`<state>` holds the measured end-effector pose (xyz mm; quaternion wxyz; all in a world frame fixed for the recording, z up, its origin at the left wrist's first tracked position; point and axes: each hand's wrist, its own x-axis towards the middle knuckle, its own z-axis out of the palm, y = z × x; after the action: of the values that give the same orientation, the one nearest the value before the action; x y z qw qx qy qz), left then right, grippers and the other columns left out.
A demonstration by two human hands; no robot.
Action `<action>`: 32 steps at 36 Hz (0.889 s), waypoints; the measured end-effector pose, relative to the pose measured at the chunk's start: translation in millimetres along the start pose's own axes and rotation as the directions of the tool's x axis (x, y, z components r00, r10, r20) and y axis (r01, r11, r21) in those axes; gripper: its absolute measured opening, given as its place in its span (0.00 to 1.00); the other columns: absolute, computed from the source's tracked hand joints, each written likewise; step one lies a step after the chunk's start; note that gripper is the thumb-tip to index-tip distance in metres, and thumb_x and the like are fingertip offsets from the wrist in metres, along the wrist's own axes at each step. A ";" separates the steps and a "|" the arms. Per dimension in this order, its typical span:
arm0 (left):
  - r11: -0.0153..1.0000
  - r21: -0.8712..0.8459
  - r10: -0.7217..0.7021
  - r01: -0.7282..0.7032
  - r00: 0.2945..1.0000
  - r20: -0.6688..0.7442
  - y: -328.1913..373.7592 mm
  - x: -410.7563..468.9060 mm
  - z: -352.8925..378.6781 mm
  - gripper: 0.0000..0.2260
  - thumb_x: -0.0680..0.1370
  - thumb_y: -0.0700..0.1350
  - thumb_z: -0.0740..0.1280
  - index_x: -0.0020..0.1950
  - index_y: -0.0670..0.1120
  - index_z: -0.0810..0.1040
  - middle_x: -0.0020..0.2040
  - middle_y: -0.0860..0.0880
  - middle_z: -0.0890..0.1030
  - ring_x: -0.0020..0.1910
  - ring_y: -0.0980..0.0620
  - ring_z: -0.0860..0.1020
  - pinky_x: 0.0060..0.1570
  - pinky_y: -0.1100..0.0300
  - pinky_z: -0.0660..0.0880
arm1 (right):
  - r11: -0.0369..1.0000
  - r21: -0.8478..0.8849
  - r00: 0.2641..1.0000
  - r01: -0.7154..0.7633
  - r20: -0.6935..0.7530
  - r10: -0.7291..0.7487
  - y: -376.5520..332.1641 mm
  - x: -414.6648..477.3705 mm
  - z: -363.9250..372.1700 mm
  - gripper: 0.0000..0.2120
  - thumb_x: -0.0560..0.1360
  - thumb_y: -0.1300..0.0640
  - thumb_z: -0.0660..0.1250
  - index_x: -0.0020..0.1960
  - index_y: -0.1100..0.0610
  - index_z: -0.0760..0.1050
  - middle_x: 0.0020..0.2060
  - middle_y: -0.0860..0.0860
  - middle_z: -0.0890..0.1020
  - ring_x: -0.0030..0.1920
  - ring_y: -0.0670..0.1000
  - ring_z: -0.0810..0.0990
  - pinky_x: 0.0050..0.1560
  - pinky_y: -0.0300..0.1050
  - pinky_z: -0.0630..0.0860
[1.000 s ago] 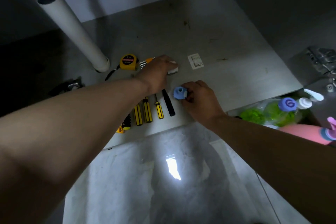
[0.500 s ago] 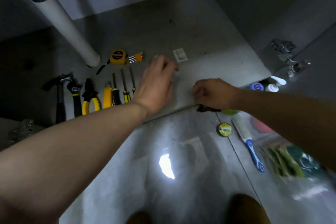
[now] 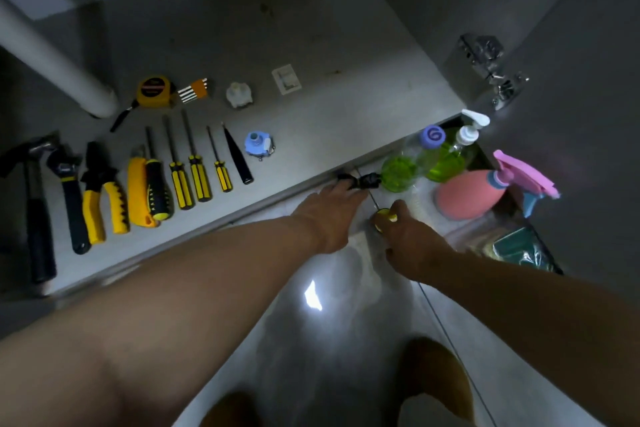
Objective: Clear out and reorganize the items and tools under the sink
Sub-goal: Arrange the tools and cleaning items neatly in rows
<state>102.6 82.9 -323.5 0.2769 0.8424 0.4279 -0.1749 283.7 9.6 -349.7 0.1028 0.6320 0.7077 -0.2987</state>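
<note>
The grip of the right hand (image 3: 414, 239) is curled round a small round yellow object (image 3: 384, 217), apparently a tape roll, right of centre on the pale glossy floor (image 3: 346, 340). The left hand (image 3: 329, 215) stretches straight fingers to a small black object (image 3: 362, 181) at the front edge of the grey cabinet shelf (image 3: 346, 107). A black-handled hammer (image 3: 34, 204) and yellow-handled screwdrivers (image 3: 197, 177) line the shelf at left. Restocking seems under way; next, probably, both pieces need lifting onto the bare shelf beside the round blue plastic fitting (image 3: 258, 144).

Dim, wide-angle view, bright glare on the glossy floor (image 3: 313, 298), blurred edges.
</note>
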 end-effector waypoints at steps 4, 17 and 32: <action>1.000 0.010 -0.027 0.027 1.000 0.008 -4.3 20.0 2.7 0.42 0.77 0.42 0.68 0.83 0.55 0.45 0.83 0.45 0.47 0.82 0.43 0.50 0.77 0.48 0.60 | 1.000 -0.011 0.998 0.002 -0.062 -0.002 0.6 7.3 1.4 0.29 0.73 0.63 0.66 0.72 0.51 0.66 0.66 0.60 0.61 0.46 0.62 0.80 0.46 0.47 0.77; 0.990 0.141 0.006 0.003 0.998 -0.063 -13.8 40.1 19.7 0.31 0.78 0.43 0.68 0.80 0.49 0.62 0.77 0.44 0.62 0.74 0.42 0.63 0.70 0.49 0.67 | 0.997 -0.063 0.997 0.048 -0.055 -0.052 15.3 12.5 8.1 0.29 0.71 0.57 0.68 0.71 0.52 0.66 0.61 0.57 0.67 0.45 0.63 0.80 0.42 0.54 0.80; 0.942 -0.335 0.022 0.011 0.995 0.095 -22.8 -28.4 -28.1 0.04 0.79 0.44 0.68 0.52 0.47 0.81 0.46 0.50 0.84 0.42 0.53 0.83 0.45 0.60 0.80 | 0.731 0.664 0.978 0.156 -0.208 -0.020 -29.1 3.1 -35.7 0.08 0.73 0.47 0.69 0.49 0.48 0.73 0.39 0.51 0.81 0.38 0.51 0.80 0.43 0.57 0.80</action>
<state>69.2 93.5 -293.6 0.4372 0.7748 0.4349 -0.1395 263.6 31.2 -314.2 -0.2150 0.6167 0.5862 -0.4794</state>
